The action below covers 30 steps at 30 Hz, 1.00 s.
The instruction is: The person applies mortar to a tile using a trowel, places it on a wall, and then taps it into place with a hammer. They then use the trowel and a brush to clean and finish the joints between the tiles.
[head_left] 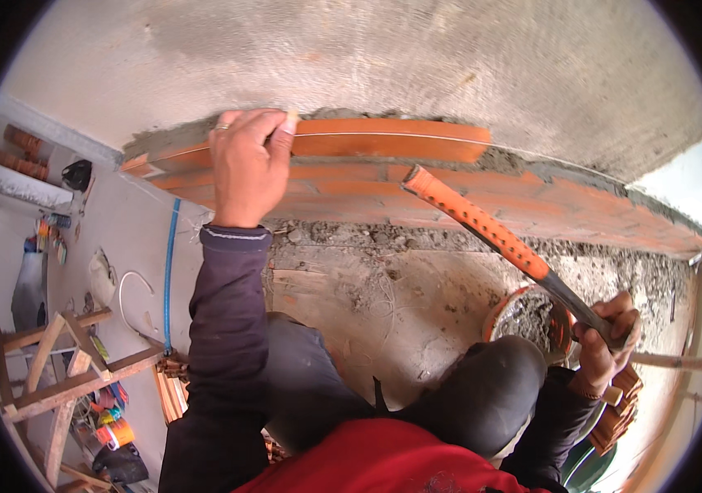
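Note:
My left hand (pixel 248 168) is curled over the upper edge of the top course of the low wall, gripping an orange brick (pixel 392 138); its fingertips are partly hidden behind it. A thin pale string runs along the brick's face. In my right hand (pixel 610 341) is what looks like a hammer (pixel 482 226), held by its dark shaft end. Its orange, dotted grip points up and left toward the wall, apart from the brick. The hammer's head is hidden in the hand. Grey mortar (pixel 524 170) lies along the wall top, right of the brick.
A bucket (pixel 495 316) of mortar stands by my right knee. Stacked bricks (pixel 621 415) lie at the lower right. On the left are a wooden trestle (pixel 80 382), a blue hose (pixel 172 271) and assorted containers. A plastered wall (pixel 417 62) rises behind the brickwork.

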### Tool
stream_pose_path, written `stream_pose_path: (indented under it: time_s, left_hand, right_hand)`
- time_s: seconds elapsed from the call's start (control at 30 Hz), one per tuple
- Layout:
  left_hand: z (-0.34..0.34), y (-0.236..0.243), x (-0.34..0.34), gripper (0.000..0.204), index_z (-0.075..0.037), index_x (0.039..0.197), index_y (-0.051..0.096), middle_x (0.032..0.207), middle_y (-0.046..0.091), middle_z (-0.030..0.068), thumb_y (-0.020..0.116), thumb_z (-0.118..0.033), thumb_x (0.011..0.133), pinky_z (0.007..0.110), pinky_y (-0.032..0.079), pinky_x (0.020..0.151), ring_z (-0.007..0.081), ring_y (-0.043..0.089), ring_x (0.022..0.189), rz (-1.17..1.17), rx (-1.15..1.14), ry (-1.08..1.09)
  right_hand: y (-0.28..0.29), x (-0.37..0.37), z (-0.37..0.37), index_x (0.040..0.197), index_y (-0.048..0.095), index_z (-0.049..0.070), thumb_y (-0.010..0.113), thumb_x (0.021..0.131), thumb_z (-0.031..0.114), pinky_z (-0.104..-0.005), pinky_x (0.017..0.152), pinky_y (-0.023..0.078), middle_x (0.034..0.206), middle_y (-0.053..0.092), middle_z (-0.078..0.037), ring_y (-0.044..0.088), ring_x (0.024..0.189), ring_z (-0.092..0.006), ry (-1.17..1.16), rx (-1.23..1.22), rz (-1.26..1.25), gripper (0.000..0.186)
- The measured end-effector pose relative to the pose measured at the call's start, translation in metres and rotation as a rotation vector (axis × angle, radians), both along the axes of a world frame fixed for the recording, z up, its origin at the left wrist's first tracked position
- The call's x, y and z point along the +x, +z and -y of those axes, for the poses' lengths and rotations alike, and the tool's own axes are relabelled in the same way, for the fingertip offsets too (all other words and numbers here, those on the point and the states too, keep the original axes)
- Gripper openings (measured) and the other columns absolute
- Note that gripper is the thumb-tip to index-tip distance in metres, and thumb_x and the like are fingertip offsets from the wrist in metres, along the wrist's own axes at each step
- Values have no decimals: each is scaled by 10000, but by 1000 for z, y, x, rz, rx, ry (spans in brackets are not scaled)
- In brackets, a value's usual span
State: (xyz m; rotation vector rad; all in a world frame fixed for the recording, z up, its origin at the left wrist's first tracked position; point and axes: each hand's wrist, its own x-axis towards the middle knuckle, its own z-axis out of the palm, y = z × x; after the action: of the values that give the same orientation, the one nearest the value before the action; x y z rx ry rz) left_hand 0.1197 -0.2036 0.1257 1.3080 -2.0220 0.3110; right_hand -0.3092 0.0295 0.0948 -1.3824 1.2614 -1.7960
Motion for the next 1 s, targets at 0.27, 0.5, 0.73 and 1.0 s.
stream_pose_path:
  time_s: [0.27, 0.5, 0.73, 1.0]
  left_hand:
    - [-6, 1, 6, 172, -124, 1021, 731, 1011, 717, 22, 633, -260, 982, 407, 352, 893, 257, 556, 1007, -45, 56, -78]
    - [-2, -3, 10, 190, -137, 1035, 734, 1020, 718, 14, 570, -231, 1019, 406, 340, 898, 251, 541, 1017, -134, 115, -79]
    - [0, 0, 14, 192, -114, 1015, 743, 989, 719, 21, 573, -202, 1013, 407, 344, 886, 258, 538, 1005, -132, 129, -114]
    - [-2, 0, 14, 224, -92, 1025, 740, 960, 723, 41, 545, -203, 1026, 404, 361, 890, 262, 541, 1004, -150, 159, -116]
  right_hand:
    - [31, 20, 35, 868, 357, 114, 803, 812, 257, -218, 420, 403, 936, 427, -80, 496, 573, -115, -120, -72, -59, 471]
    - [47, 32, 49, 875, 355, 112, 830, 784, 303, -202, 409, 379, 930, 455, -81, 479, 564, -96, -151, -73, -98, 520]
    - [50, 36, 54, 894, 352, 108, 808, 810, 266, -203, 423, 384, 945, 448, -85, 485, 573, -102, -101, -79, -110, 490]
    - [56, 33, 56, 899, 355, 105, 782, 827, 228, -211, 423, 388, 962, 452, -93, 489, 575, -105, -80, -99, -139, 450]
